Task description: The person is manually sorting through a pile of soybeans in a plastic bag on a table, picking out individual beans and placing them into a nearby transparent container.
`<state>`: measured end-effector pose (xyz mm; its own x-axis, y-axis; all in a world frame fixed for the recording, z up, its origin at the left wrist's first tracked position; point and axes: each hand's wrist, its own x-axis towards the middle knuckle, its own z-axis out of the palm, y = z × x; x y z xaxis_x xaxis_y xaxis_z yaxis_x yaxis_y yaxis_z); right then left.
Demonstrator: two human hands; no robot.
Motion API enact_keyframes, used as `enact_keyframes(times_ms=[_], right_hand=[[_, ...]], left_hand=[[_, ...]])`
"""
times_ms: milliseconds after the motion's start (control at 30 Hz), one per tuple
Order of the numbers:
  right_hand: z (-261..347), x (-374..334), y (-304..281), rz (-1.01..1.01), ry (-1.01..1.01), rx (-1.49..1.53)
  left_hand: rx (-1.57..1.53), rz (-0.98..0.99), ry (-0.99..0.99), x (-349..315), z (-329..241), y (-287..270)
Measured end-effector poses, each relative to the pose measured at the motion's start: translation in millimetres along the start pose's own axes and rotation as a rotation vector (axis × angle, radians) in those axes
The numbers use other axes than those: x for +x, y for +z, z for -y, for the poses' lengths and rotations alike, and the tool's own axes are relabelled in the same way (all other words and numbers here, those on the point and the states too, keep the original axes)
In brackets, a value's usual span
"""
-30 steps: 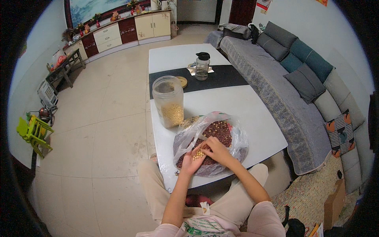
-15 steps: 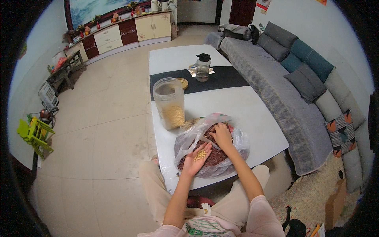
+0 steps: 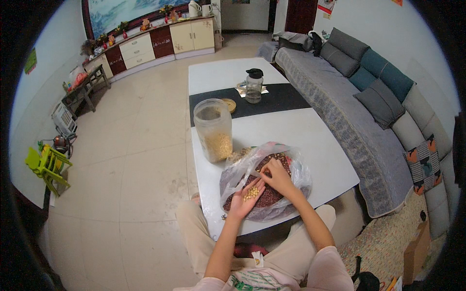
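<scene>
My left hand (image 3: 242, 203) lies palm up and slightly cupped, with a small heap of yellow soybeans (image 3: 251, 194) resting in it. Just beyond its fingertips, my right hand (image 3: 277, 175) has its fingers drawn together in a pinch; whatever they hold is too small to make out. Under both hands sits a clear plastic bag (image 3: 302, 186), spread wide and filled with dark red beans (image 3: 268, 196). Beyond the bag, to the left, stands a tall clear jar (image 3: 212, 131), lidless and partly filled with yellow soybeans.
The white table (image 3: 320, 150) has a black band across it, carrying a round gold lid (image 3: 229, 105) and a water bottle with a black cap (image 3: 254, 87). A grey sofa (image 3: 335, 116) runs along the right. A small green chair (image 3: 48, 167) is at far left.
My right hand has come nearer, from over the beans in the bag to the fingertips of my left hand. The left palm still carries the soybeans. The whole view has shifted slightly.
</scene>
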<state>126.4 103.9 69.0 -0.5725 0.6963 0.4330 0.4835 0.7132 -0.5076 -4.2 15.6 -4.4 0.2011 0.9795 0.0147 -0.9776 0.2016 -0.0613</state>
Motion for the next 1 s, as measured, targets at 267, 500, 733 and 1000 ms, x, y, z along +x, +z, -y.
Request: enact_keyframes(times_ms=[267,500,733,1000], right_hand=[[15.0,-22.3,0.3,0.07,-0.061,0.002],[-42.5,-5.6,1.3,-0.158,0.184,-0.094],[-55.6,-5.0,18.3,-0.111,0.11,-0.354],[-56.7,-0.5,15.7,-0.122,0.043,-0.363]], left_hand=[[0.001,0.017,0.03,0.6,-0.2,-8.3],[-0.071,0.132,0.009,-1.8,1.2,2.9],[-0.039,0.008,0.034,-3.0,2.4,6.2],[0.02,-0.007,0.037,-3.3,3.5,10.1]])
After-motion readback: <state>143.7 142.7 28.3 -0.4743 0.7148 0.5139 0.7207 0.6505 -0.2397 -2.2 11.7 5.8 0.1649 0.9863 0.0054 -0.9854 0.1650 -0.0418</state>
